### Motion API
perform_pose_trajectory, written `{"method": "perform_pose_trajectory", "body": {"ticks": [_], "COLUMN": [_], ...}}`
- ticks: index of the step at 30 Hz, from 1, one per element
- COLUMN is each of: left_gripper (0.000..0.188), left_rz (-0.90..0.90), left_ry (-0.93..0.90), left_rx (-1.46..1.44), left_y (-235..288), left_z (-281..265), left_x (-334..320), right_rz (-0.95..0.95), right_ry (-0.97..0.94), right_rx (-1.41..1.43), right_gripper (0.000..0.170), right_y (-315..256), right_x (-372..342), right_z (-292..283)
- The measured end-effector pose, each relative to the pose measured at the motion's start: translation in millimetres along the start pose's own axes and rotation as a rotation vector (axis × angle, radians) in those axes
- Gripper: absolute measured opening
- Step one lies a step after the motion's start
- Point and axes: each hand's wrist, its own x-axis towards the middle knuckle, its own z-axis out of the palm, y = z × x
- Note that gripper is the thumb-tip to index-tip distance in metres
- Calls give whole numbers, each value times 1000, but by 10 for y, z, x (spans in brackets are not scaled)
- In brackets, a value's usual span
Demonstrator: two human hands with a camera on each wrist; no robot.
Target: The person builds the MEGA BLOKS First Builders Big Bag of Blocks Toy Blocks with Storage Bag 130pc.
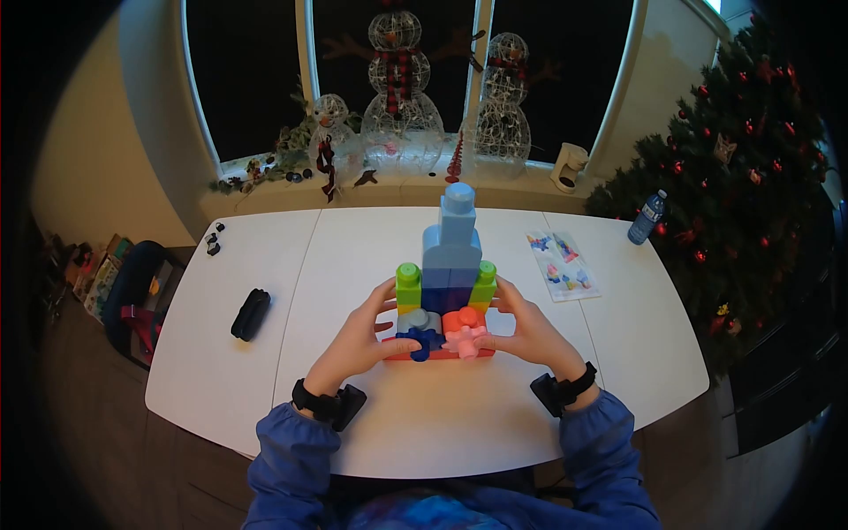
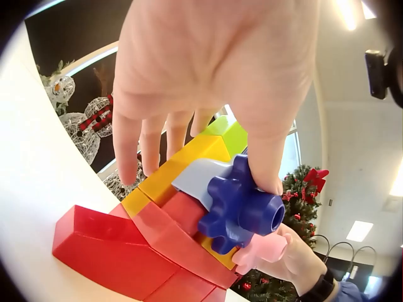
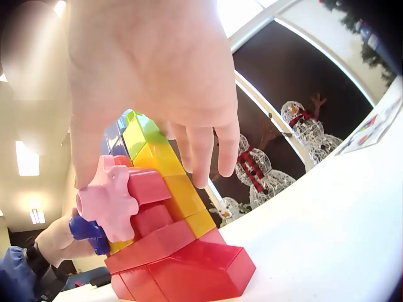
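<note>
A block tower (image 1: pixel 451 265) stands upright on the white table, light blue on top, green and yellow at its sides, red at its base. My left hand (image 1: pixel 358 340) is around its left side, the thumb touching a dark blue gear (image 1: pixel 421 341). On the right side my right hand (image 1: pixel 530 336) has its thumb at a pink gear (image 1: pixel 465 341). In the left wrist view the left hand (image 2: pixel 214 75) reaches over the yellow blocks (image 2: pixel 182 165), fingers behind them. The right wrist view has the right hand (image 3: pixel 154 82) with its thumb on the pink gear (image 3: pixel 108 198), fingers extended behind.
A black case (image 1: pixel 251 314) and small dark items (image 1: pixel 214 238) lie on the table's left part. On the right are a picture sheet (image 1: pixel 564 265) and a water bottle (image 1: pixel 647 217). Wire snowmen (image 1: pixel 402 97) line the windowsill, and a decorated tree (image 1: pixel 724 194) stands at the right.
</note>
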Motion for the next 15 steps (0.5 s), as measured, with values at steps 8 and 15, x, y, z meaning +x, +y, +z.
{"method": "perform_pose_trajectory", "body": {"ticks": [8, 15], "left_gripper": [101, 100], "left_rz": [-39, -32], "left_ry": [-28, -53], "left_rx": [-47, -88], "left_y": [-61, -129], "left_z": [-87, -132], "left_x": [340, 422], "right_rz": [31, 101], "right_ry": [15, 9], "right_rx": [-8, 14], "right_gripper": [102, 104], "right_y": [177, 248], "right_x": [313, 391], "right_z": [-74, -66]}}
